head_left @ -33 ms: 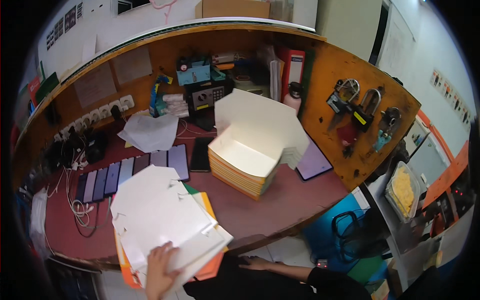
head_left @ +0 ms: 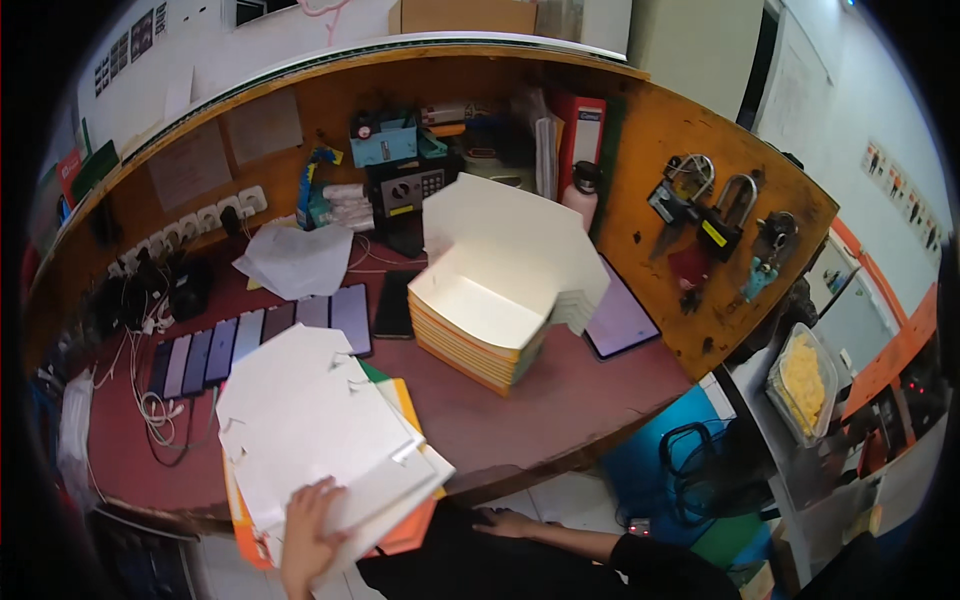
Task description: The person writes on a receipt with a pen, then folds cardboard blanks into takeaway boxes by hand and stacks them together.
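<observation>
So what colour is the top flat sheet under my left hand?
The top flat sheet under your left hand is white, seen best in the head view.

Plain white flat cards (head_left: 295, 420) have orange, yellow and green edges (head_left: 404, 400) showing beneath. On my feed the stacked trays (head_left: 462, 352) are cream inside, striped orange and white along the side. I see a dull maroon table (head_left: 560, 430), a lilac tablet screen (head_left: 618, 318), a red binder (head_left: 586, 130), a pink bottle (head_left: 579, 205) and an orange-brown wooden panel (head_left: 640, 200).
</observation>
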{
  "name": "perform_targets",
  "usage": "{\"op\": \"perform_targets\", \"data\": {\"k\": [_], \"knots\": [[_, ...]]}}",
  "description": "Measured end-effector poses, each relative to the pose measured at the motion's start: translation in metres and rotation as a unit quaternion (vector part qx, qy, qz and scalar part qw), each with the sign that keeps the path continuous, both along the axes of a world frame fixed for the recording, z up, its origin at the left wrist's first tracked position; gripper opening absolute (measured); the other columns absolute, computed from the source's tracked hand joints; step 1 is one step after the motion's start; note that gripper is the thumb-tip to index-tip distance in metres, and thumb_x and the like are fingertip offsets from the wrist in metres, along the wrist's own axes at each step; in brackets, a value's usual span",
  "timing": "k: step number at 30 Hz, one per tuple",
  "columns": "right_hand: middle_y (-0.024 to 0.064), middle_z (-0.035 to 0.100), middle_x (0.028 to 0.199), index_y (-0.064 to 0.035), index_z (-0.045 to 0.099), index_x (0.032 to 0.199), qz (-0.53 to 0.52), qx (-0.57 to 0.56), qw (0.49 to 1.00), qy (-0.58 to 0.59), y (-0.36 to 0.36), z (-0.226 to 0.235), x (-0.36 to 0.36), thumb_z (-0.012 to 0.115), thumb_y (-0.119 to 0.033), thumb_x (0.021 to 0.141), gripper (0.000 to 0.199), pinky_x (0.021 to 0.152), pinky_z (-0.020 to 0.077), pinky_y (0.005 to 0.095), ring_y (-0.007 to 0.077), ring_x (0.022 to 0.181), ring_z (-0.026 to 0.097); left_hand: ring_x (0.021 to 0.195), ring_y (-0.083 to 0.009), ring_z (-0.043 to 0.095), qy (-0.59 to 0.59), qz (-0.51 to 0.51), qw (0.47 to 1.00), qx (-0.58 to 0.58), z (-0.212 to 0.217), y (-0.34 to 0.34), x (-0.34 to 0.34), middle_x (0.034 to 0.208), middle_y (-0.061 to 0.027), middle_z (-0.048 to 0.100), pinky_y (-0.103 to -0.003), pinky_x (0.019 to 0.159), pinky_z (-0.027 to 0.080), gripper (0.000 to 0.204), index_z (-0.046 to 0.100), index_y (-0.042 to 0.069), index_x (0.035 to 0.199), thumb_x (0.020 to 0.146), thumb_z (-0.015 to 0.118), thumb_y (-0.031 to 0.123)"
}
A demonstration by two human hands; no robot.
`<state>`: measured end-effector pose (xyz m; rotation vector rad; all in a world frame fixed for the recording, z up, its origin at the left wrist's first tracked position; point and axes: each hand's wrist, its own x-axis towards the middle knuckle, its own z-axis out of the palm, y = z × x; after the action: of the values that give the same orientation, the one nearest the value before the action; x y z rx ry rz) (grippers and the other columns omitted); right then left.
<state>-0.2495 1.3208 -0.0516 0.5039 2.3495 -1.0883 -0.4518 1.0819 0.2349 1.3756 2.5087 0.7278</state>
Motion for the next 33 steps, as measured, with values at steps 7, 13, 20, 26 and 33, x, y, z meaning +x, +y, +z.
{"op": "perform_targets", "data": {"k": [7, 13, 20, 26, 33], "knots": [[0.0298, 0.048, 0.116, -0.0051, 0.027, 0.133, 0.006, 0.008, 1.000, 0.020, 0.029, 0.013, 0.033, 0.039, -0.057, 0.083, 0.073, 0.094, 0.0357, 0.0409, 0.0421, 0.110, 0.045, 0.104, -0.0325, 0.050, -0.041, 0.089, 0.991, 0.095, -0.018, 0.007, 0.015, 0.104, -0.0143, 0.059, -0.036, 0.093, 0.038, 0.043, 0.059, 0.005, 0.105, 0.063, 0.058, -0.003], [0.0244, 0.044, 0.123, -0.0086, 0.030, 0.133, 0.087, -0.071, 0.976, 0.184, 0.055, 0.077, 0.070, 0.051, -0.040, 0.085, 0.062, 0.094, 0.0365, 0.0412, 0.0376, 0.112, 0.045, 0.100, -0.0315, 0.052, 0.033, 0.116, 0.988, 0.099, -0.018, 0.010, 0.027, 0.100, -0.0125, 0.061, -0.037, 0.089, 0.040, 0.041, 0.059, 0.004, 0.104, 0.063, 0.060, 0.000], [0.0133, 0.052, 0.118, -0.0068, 0.043, 0.126, 0.162, -0.182, 0.922, 0.300, 0.083, 0.226, 0.040, 0.058, -0.021, 0.083, 0.047, 0.093, 0.0381, 0.0351, 0.0277, 0.109, 0.050, 0.097, -0.0260, 0.055, -0.075, 0.068, 0.995, -0.025, 0.020, 0.030, -0.007, 0.098, -0.0105, 0.061, -0.034, 0.087, 0.041, 0.029, 0.059, 0.003, 0.099, 0.072, 0.064, 0.011], [0.0143, 0.045, 0.125, -0.0066, 0.047, 0.120, 0.067, 0.011, 0.847, 0.527, 0.079, 0.273, -0.044, 0.058, -0.012, 0.080, 0.042, 0.097, 0.0322, 0.0358, 0.0279, 0.116, 0.042, 0.092, -0.0194, 0.057, -0.058, 0.093, 0.989, 0.099, 0.039, 0.065, -0.109, 0.096, -0.0097, 0.062, -0.030, 0.082, 0.043, 0.025, 0.059, 0.003, 0.099, 0.078, 0.061, 0.015], [0.0250, 0.016, 0.140, -0.0061, 0.022, 0.136, -0.033, -0.049, 0.903, 0.425, 0.094, 0.235, -0.088, 0.059, -0.018, 0.080, 0.069, 0.106, 0.0155, 0.0389, 0.0351, 0.132, 0.014, 0.094, -0.0269, 0.058, -0.032, 0.242, 0.958, 0.152, 0.000, 0.119, -0.295, 0.097, -0.0121, 0.062, -0.035, 0.080, 0.043, 0.039, 0.057, 0.011, 0.107, 0.073, 0.064, 0.029]]}}
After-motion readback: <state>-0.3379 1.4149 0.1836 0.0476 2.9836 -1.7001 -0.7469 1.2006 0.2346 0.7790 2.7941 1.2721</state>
